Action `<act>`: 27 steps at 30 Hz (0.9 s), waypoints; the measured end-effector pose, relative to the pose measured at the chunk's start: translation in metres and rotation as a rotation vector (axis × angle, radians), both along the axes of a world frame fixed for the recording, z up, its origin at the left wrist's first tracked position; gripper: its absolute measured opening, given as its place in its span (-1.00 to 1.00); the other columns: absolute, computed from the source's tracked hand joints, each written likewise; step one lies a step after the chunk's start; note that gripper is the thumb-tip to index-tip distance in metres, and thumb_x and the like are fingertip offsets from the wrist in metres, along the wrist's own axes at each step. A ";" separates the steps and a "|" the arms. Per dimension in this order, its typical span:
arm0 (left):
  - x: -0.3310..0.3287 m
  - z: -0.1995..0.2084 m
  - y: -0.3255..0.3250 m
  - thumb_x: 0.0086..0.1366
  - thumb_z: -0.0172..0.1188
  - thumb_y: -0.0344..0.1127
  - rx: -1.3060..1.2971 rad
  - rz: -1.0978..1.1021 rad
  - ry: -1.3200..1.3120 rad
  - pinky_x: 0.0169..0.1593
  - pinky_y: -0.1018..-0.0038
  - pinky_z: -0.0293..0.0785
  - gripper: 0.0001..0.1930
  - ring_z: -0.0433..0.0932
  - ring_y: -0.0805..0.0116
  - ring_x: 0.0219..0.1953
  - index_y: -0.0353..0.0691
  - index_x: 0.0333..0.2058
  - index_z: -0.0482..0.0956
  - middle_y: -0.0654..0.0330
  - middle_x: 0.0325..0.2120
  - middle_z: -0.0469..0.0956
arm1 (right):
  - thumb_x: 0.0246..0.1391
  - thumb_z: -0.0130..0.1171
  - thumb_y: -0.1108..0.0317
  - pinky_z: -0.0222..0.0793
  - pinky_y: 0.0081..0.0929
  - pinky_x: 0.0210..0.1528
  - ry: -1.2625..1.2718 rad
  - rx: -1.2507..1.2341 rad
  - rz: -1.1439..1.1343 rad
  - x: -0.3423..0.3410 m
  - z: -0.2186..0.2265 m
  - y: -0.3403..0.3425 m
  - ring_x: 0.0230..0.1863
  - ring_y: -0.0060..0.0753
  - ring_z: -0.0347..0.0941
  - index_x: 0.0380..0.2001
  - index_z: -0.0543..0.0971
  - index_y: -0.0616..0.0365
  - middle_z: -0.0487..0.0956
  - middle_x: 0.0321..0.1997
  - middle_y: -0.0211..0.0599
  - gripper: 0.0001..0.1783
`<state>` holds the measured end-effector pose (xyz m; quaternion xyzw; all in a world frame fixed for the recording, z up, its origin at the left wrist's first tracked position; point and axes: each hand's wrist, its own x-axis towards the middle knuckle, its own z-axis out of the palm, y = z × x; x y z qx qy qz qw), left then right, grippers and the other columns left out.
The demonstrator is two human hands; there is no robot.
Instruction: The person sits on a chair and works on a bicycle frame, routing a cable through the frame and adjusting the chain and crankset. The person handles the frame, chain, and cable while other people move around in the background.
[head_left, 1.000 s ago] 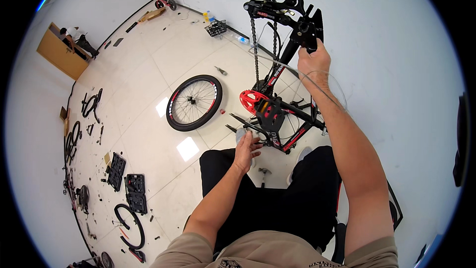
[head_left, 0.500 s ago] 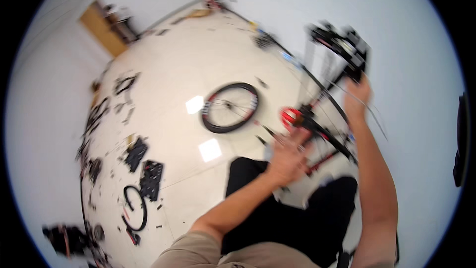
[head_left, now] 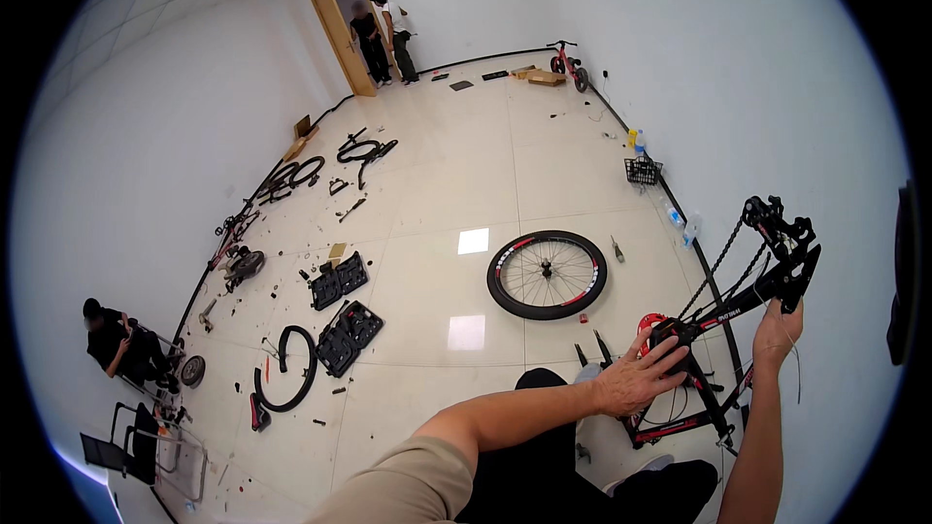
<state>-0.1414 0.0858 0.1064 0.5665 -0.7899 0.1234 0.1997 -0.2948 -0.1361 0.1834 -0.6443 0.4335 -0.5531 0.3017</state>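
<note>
A black and red bicycle frame (head_left: 704,417) without wheels stands in front of me at the right. My right hand (head_left: 780,330) is closed around its raised end, just below the black derailleur (head_left: 777,223). My left hand (head_left: 636,383), fingers spread, lies over the crank area beside the red chainring (head_left: 652,330). It partly covers that area. A slack chain (head_left: 723,257) runs from there up to the derailleur. Left of the frame, a black-tyred wheel (head_left: 498,281) lies flat on the floor, with a small red can-like part (head_left: 583,318) near it.
Two open black tool cases (head_left: 349,335) and a loose tyre (head_left: 309,378) lie at the left among scattered parts. A black basket (head_left: 643,172) and bottles (head_left: 691,230) line the right wall. People stand by the door (head_left: 335,34); another person (head_left: 126,344) sits at the left.
My view has swung left and up and is sharper, so the door and people show. Both hands remain on the bicycle frame, which now appears lower and farther right.
</note>
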 end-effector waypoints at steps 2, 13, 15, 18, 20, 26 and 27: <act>0.009 0.004 -0.002 -0.04 0.34 -0.22 -0.024 0.032 -0.022 0.38 -0.27 -0.29 -0.24 -0.07 -0.01 0.44 0.05 0.22 0.34 0.04 0.35 0.08 | 0.22 0.03 0.44 0.33 -0.48 0.02 -0.030 -0.056 -0.008 0.002 0.001 -0.003 -0.12 -0.37 0.49 -0.01 0.50 0.31 0.60 -0.15 -0.22 -0.70; 0.106 -0.097 -0.032 0.15 0.18 -0.06 0.814 0.691 0.364 0.00 0.20 0.51 -0.59 0.62 -0.06 -0.15 -0.25 -0.17 0.68 -0.16 -0.32 0.63 | 0.04 0.13 0.39 0.44 -0.30 -0.15 0.035 -0.131 -0.098 0.003 0.005 0.001 -0.30 -0.09 0.57 -0.10 0.53 0.30 0.63 -0.35 0.01 -0.66; 0.080 -0.081 -0.023 0.18 0.15 -0.12 0.476 0.631 0.511 -0.06 0.19 0.52 -0.64 0.62 -0.05 -0.20 -0.33 -0.26 0.68 -0.14 -0.33 0.64 | 0.03 0.14 0.37 0.45 -0.26 -0.14 0.006 -0.034 -0.105 0.004 0.017 0.008 -0.27 0.10 0.58 -0.13 0.55 0.27 0.63 -0.35 0.08 -0.68; 0.051 -0.097 -0.006 0.15 0.13 -0.20 0.443 0.570 0.850 -0.17 0.22 0.55 -0.69 0.66 -0.05 -0.35 -0.36 -0.34 0.67 -0.15 -0.46 0.63 | 0.05 0.14 0.36 0.44 -0.22 -0.15 0.035 -0.024 -0.115 0.006 0.024 0.016 -0.29 0.05 0.57 -0.17 0.55 0.28 0.63 -0.37 0.05 -0.71; 0.025 -0.119 0.013 0.20 0.13 -0.26 0.528 0.628 1.147 -0.41 0.39 0.50 -0.74 0.59 0.27 -0.54 -0.40 -0.44 0.62 0.03 -0.57 0.61 | 0.05 0.14 0.37 0.44 -0.21 -0.16 0.026 -0.008 -0.098 0.005 0.024 0.018 -0.31 0.06 0.56 -0.18 0.54 0.28 0.62 -0.39 0.04 -0.72; -0.031 -0.131 0.052 0.25 0.20 -0.38 0.699 0.648 1.806 -0.52 0.50 0.46 -0.89 0.52 0.43 -0.58 -0.30 -0.39 0.54 0.17 -0.51 0.57 | 0.10 0.10 0.38 0.39 -0.33 -0.21 0.063 -0.046 -0.075 0.002 0.015 0.011 -0.37 -0.22 0.48 -0.21 0.52 0.28 0.59 -0.42 -0.09 -0.77; -0.036 -0.126 0.054 0.26 0.20 -0.37 0.688 0.632 1.843 -0.51 0.50 0.47 -0.89 0.52 0.43 -0.57 -0.30 -0.38 0.54 0.17 -0.49 0.57 | 0.10 0.10 0.39 0.39 -0.33 -0.22 0.061 -0.029 -0.078 0.003 0.018 0.014 -0.38 -0.22 0.48 -0.22 0.52 0.28 0.58 -0.43 -0.09 -0.79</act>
